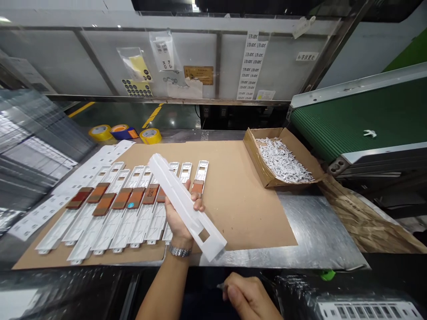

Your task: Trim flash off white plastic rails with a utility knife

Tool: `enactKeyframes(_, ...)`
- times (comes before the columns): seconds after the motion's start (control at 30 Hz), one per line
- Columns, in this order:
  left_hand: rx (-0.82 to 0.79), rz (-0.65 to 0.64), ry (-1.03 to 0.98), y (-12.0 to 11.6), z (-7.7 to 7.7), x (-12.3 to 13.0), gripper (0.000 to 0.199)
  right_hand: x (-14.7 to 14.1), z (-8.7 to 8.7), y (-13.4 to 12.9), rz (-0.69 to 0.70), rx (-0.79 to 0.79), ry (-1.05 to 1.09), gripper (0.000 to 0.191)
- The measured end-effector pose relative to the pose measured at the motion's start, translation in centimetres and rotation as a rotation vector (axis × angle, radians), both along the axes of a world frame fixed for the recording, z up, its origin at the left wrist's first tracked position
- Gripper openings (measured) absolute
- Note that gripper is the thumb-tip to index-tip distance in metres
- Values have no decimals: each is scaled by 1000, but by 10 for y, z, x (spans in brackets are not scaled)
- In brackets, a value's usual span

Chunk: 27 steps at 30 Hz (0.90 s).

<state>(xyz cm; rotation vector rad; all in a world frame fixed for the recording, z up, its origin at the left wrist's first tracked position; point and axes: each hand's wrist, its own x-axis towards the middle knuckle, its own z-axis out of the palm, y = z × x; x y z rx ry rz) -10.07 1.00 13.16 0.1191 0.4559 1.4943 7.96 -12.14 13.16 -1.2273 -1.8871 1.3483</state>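
The right hand (248,295) sits below the tabletop's near edge, well apart from the left, its fingers curled beside a small grey tip too small to tell. The left hand (178,220), a metal wristwatch (180,251) on its wrist, grips a long white plastic bar (180,200), tilted above white strips with brown pads (133,222) on a cardboard sheet (240,200). Beyond, on the steel tabletop (316,226), a cardboard box (256,153) of small white pieces (283,160) stands beside a green conveyor belt (347,115); yellow tape rolls (100,132) lie farther back.
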Motion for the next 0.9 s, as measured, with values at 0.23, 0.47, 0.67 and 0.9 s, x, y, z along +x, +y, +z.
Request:
enactKeyframes(0.23,-109,19,211,-19,-4,-1,40,18,-4,2,-485,209,53,29)
enactKeyframes(0.47,-130,59,411,-27,-1,9,35,19,-14,6,-591,563,-171,25)
enactKeyframes(0.67,-150,82,499,-28,6,13,38,15,-26,8,-616,682,-337,26)
enactKeyframes(0.9,-164,74,548,-30,9,12,42,16,-23,11,-571,690,-418,26)
